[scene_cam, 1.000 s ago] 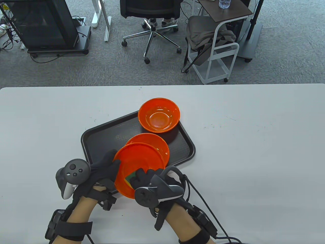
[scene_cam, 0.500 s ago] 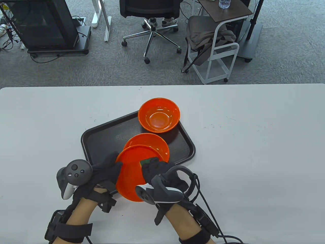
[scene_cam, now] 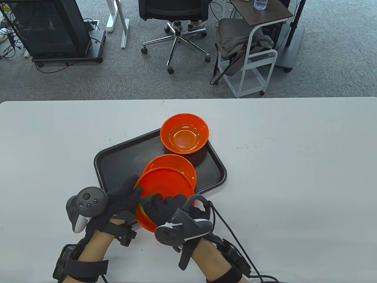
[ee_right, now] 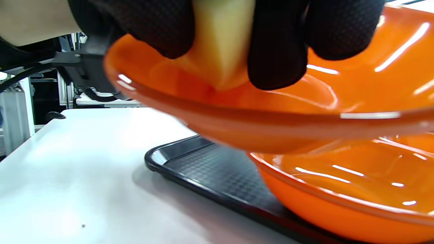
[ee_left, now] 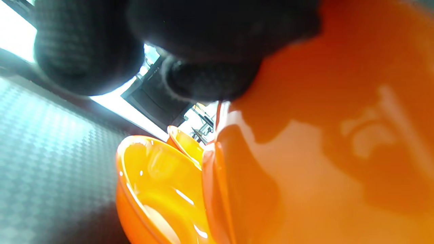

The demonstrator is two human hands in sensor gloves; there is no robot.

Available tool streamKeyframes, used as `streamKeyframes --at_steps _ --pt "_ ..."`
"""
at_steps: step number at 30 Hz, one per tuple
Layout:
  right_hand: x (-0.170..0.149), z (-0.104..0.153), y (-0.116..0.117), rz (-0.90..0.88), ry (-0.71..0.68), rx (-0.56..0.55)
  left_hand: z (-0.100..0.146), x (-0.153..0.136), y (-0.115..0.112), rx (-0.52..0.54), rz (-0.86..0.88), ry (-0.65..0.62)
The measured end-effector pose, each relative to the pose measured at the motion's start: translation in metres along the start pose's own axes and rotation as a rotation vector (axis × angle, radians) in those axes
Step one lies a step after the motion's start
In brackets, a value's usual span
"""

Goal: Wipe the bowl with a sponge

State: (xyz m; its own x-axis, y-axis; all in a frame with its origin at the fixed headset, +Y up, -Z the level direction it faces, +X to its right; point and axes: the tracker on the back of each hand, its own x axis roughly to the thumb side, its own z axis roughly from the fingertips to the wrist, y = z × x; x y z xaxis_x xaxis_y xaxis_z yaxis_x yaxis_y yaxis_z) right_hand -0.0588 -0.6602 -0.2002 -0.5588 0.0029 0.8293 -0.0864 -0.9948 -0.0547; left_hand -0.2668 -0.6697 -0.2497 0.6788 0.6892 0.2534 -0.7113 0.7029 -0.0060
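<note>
My left hand (scene_cam: 125,196) grips the left rim of an orange bowl (scene_cam: 165,184) and holds it tilted above the front of the black tray (scene_cam: 117,159). The bowl's outside fills the left wrist view (ee_left: 322,152). My right hand (scene_cam: 162,207) holds a yellow-and-green sponge (scene_cam: 145,202) and presses it against the inside of the bowl near its left front rim. In the right wrist view the yellow sponge (ee_right: 220,44) sits between my gloved fingers (ee_right: 276,51) inside the bowl (ee_right: 288,112).
A second orange bowl (scene_cam: 176,165) sits on the tray right behind the held one. A third orange bowl (scene_cam: 184,133) sits at the tray's far right corner. The white table (scene_cam: 294,177) stretches to the right. Chairs and a cart stand beyond the far edge.
My right hand swept the sponge from the bowl's front up to its far right rim, then back down to the left front. The left hand kept its grip and barely moved.
</note>
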Motion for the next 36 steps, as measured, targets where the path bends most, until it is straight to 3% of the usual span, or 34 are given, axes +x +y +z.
streamKeyframes --at_steps 7,16,24,29,36 --pt "0.005 -0.002 0.000 0.020 0.068 0.165 0.000 -0.002 0.009 0.040 -0.057 0.010" --pt "-0.001 0.000 -0.004 0.250 0.258 0.226 0.001 0.002 0.013 0.036 -0.102 0.000" --pt "-0.019 0.003 -0.002 0.341 0.339 0.066 0.001 0.004 0.007 -0.024 -0.044 0.010" --pt "-0.019 0.003 -0.002 0.315 0.265 -0.063 0.000 0.007 -0.003 -0.074 -0.009 -0.008" --pt "-0.012 0.003 -0.002 0.224 0.119 -0.142 0.000 0.012 -0.013 -0.067 -0.031 -0.041"
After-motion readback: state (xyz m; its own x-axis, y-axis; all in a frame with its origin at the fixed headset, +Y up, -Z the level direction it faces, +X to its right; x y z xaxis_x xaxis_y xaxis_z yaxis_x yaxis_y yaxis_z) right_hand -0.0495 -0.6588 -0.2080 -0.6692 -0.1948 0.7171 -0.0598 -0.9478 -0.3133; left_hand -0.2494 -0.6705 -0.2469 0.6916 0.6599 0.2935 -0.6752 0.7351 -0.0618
